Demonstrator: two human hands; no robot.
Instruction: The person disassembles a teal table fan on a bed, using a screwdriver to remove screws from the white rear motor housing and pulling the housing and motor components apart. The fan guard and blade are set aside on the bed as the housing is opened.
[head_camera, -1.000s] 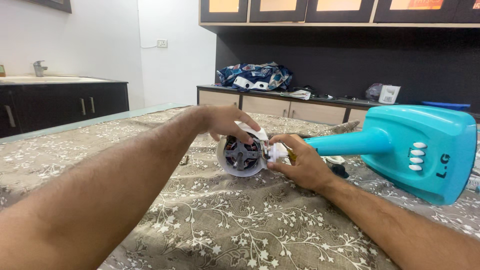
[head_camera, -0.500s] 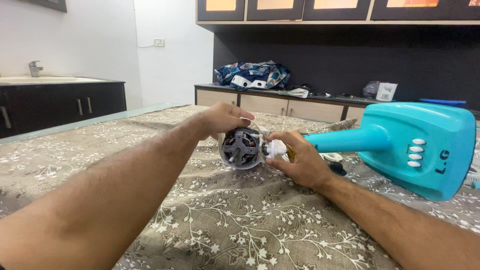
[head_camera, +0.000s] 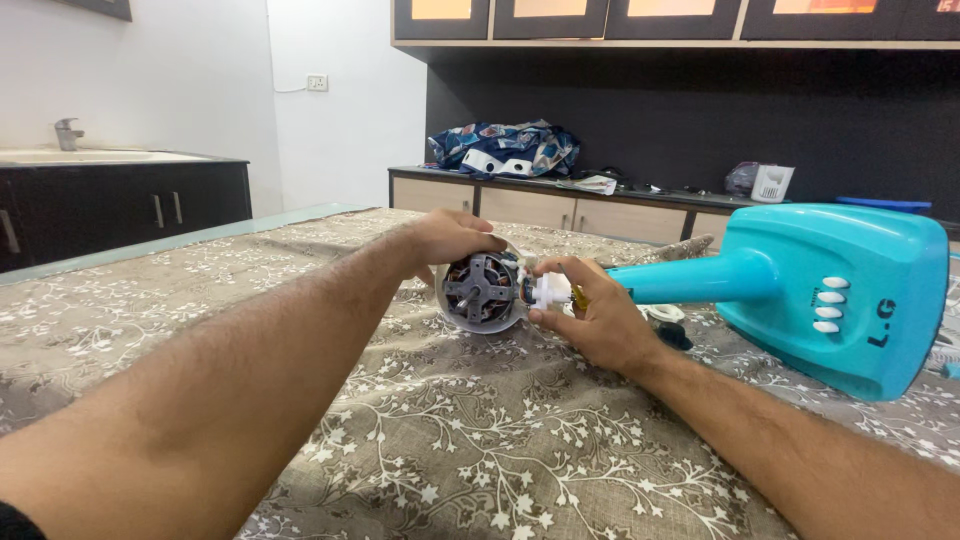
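While left hand (head_camera: 445, 240) cups the fan motor (head_camera: 481, 291) from above, right hand (head_camera: 590, 315) grip closed around its white neck piece (head_camera: 549, 290), teal stand (head_camera: 800, 285) beside.

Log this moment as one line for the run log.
left hand: holds fan motor | right hand: pinches white part beside motor | turquoise fan stand: lying on patterned cloth

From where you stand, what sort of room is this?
Probably a room in a home: a sink with a tap on a dark cabinet, a long sideboard under wall cupboards, and a table with a flowered cloth.
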